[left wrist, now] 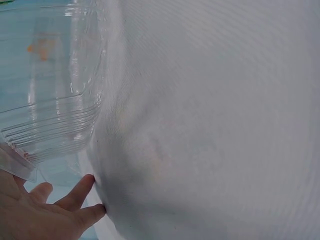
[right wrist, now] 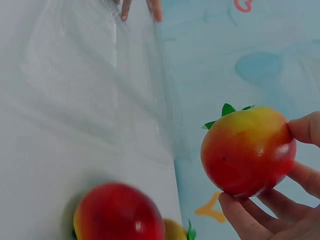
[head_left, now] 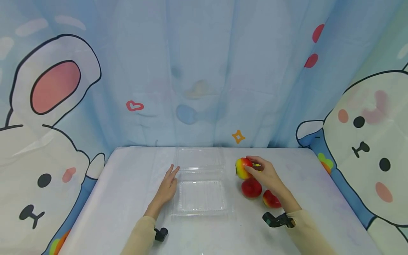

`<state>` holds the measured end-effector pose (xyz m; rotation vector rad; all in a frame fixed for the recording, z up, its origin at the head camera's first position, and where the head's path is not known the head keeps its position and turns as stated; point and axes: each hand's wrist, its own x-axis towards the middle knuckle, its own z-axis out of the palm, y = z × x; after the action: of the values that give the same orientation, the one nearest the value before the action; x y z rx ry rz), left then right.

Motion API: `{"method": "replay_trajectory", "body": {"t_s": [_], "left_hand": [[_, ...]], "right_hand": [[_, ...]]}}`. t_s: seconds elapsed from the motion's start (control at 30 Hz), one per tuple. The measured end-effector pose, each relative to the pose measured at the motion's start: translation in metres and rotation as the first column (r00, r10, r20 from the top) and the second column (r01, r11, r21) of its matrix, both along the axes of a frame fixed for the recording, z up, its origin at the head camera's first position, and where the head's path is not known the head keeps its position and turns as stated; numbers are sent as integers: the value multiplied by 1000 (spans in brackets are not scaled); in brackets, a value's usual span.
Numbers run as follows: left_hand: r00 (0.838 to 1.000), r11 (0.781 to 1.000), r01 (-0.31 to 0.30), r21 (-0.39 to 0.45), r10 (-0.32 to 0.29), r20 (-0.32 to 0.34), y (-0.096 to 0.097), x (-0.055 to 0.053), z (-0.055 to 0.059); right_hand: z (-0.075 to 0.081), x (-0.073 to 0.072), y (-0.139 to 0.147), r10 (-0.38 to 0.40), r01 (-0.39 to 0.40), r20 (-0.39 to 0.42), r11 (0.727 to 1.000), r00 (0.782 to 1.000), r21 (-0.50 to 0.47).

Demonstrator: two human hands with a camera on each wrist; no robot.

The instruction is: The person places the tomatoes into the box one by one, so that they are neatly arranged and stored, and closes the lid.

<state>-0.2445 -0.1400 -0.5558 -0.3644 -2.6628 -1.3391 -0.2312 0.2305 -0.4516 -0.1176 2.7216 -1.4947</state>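
A round red-and-yellow fruit (head_left: 243,168) with small green leaves is held up in my right hand (head_left: 266,175), thumb on one side and fingertips on the other. In the right wrist view this fruit (right wrist: 247,152) looks glossy. Just below it on the table sits a redder fruit (head_left: 251,188). My left hand (head_left: 166,187) is at the left edge of a clear plastic clamshell box (head_left: 201,195), its fingers extended. The box lies unfolded, with its lid (head_left: 200,158) toward the back. In the left wrist view, fingertips (left wrist: 89,180) meet the white cloth beside the box.
Another red-and-yellow fruit (head_left: 271,199) lies near my right wrist. A further yellowish fruit (right wrist: 175,231) with a green leaf shows partly in the right wrist view. A white cloth covers the table (head_left: 127,198), and a blue cartoon curtain (head_left: 204,71) hangs behind it.
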Motion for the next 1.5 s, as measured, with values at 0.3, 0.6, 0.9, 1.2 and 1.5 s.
{"method": "replay_trajectory", "body": {"t_s": [0.3,0.6,0.9,1.2,1.5], "left_hand": [[1000,1000,12,18,-12,-2,0,0,-2],[1000,999,10,33,-10,-5,-1,-1,1],[1000,1000,0,23,0,3,0,-1,2],[1000,999,4,33,-4,-5,1,1,-1],[1000,1000,-9,10,9,30,1,1,2]], "right_hand": [[-8,-8,-46,42,-41,19,997,999,-63],[-22,-12,-94,121,-123,-21,986,992,-117],[-42,-11,-136,158,-159,-17,978,987,-138],[-60,-8,-157,169,-173,-39,974,985,-147],[-73,-7,-171,195,-193,1,971,981,-143]]}}
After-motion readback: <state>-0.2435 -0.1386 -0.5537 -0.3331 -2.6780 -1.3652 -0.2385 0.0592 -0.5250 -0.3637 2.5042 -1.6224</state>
